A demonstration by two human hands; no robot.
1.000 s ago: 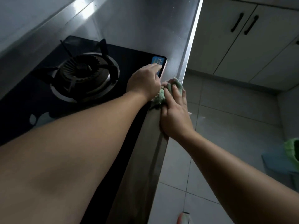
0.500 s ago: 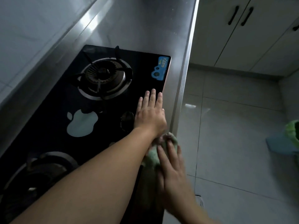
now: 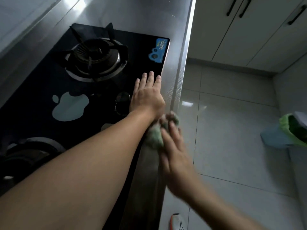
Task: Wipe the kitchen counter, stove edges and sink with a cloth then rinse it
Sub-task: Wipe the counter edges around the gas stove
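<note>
My left hand (image 3: pixel 147 95) lies flat with straight fingers on the front right part of the black glass stove (image 3: pixel 99 97). Just behind its wrist, my right hand (image 3: pixel 174 151) presses a crumpled green cloth (image 3: pixel 155 135) onto the steel counter strip (image 3: pixel 149 171) between the stove's edge and the counter's front lip. The right hand is blurred; its fingers lie spread over the cloth. The steel counter (image 3: pixel 141 15) runs on beyond the stove.
The far burner (image 3: pixel 94 58) and the near burner (image 3: pixel 28 153) sit on the stove, with a blue sticker (image 3: pixel 158 50) at its corner. Right of the counter edge lie the tiled floor (image 3: pixel 232 130), white cabinets (image 3: pixel 249 30) and a green-lined bin (image 3: pixel 294 130).
Both hands have slid back along the stove's front edge toward me over the last second. In the last half second the right hand with the cloth shifted only a little along the strip.
</note>
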